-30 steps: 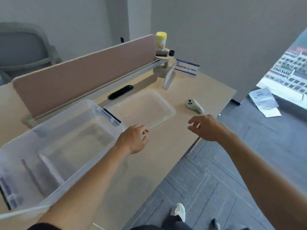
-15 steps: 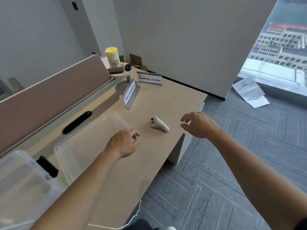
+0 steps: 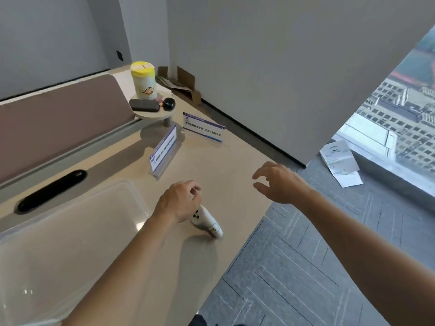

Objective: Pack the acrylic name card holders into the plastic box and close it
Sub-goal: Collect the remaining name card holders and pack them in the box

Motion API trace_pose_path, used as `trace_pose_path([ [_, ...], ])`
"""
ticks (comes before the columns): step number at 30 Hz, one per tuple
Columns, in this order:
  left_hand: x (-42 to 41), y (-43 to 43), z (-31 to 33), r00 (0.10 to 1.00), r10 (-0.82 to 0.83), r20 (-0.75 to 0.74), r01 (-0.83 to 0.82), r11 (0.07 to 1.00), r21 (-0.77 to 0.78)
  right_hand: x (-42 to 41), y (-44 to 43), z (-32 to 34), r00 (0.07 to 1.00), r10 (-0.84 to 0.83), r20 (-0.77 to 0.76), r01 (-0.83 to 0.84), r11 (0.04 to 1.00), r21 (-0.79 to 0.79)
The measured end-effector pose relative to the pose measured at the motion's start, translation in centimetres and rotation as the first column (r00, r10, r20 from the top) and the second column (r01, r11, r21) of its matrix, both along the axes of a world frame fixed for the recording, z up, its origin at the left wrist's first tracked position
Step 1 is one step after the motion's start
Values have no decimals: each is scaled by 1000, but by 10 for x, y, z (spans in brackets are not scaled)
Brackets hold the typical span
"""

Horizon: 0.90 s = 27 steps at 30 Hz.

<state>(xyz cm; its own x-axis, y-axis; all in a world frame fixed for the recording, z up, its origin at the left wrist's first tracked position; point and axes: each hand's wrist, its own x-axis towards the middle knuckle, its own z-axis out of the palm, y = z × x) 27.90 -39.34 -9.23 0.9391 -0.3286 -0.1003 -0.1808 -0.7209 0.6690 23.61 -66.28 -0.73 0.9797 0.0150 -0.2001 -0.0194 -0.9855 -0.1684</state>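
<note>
Both hands have moved fwd: left hand (image 3: 180,201) loosely curled and empty over the white controller (image 3: 207,223), right hand (image 3: 279,183) open and empty, so take the nearer name card holder (image 3: 163,150) by its edges w/o tipping it, then the far one (image 3: 203,127) on the table (image 3: 235,165).

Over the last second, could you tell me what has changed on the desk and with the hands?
The view swung right: the open plastic box has left the frame. Both hands reached forward toward the two name card holders; the left hand now hangs over the white controller, the right hand open beyond it. Neither holds anything. The holders, the clear lid and the controller stayed put.
</note>
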Motion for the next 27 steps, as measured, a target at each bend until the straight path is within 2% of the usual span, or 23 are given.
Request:
trace_pose_path([
  [8, 59, -40, -28, 983, 156, -101, -153, 988, 36, 111, -61, -27, 998, 62, 0, -62, 995, 73],
  [15, 77, -116, -36, 890, 422, -174, -415, 906, 78, 215, -111, -57, 954, 294, -58, -283, 947, 155],
  [23, 99, -212, -42, 771, 606, -195, -624, 781, -39, 305, -115, -47, 835, 541, -102, -523, 837, 163],
  [27, 139, -235, -51, 684, 693, -228, -730, 655, -197, 343, -109, -53, 805, 580, -127, -575, 815, 73],
])
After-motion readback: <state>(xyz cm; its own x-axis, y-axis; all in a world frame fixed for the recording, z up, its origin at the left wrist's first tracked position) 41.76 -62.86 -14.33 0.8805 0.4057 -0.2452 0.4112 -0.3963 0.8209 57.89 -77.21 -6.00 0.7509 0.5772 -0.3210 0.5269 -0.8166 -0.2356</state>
